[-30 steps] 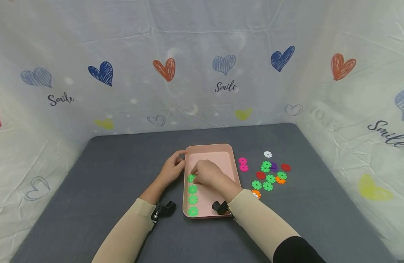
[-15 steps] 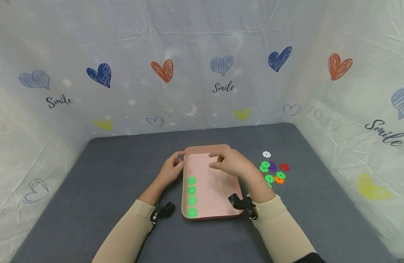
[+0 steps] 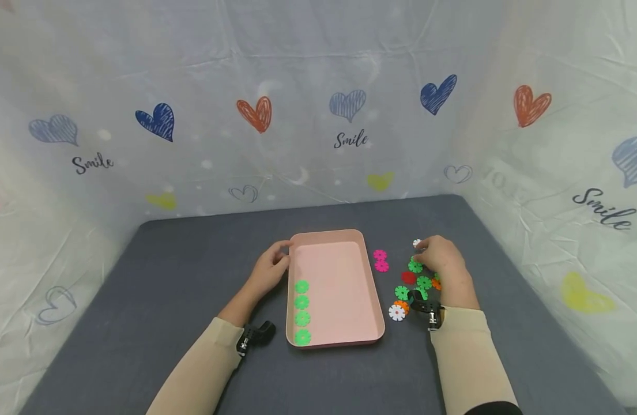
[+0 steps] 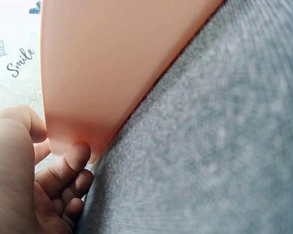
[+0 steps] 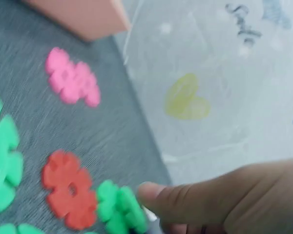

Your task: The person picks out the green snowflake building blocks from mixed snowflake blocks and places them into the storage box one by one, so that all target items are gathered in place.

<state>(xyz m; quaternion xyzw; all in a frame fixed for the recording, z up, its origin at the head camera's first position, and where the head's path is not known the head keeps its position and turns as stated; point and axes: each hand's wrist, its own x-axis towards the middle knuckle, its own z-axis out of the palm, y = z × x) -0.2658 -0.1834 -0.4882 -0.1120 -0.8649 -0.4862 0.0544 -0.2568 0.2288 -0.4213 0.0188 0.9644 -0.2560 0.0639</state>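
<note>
left hand [image 3: 268, 271]: fingers curled on far left corner of pink tray [image 3: 367, 288] on grey desk [image 3: 168, 271] | right hand [image 3: 443, 262]: fingers touch a green disc [image 3: 414, 266] in loose pile right of tray, grip unclear | four green discs [image 3: 301, 311] in a row along the tray's left wall

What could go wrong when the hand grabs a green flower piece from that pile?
The pile is crowded, so the right hand might bump red or orange pieces aside, or lift two at once. The left hand only holds the pink tray at one corner, so a nudge might shift the green row.
</note>
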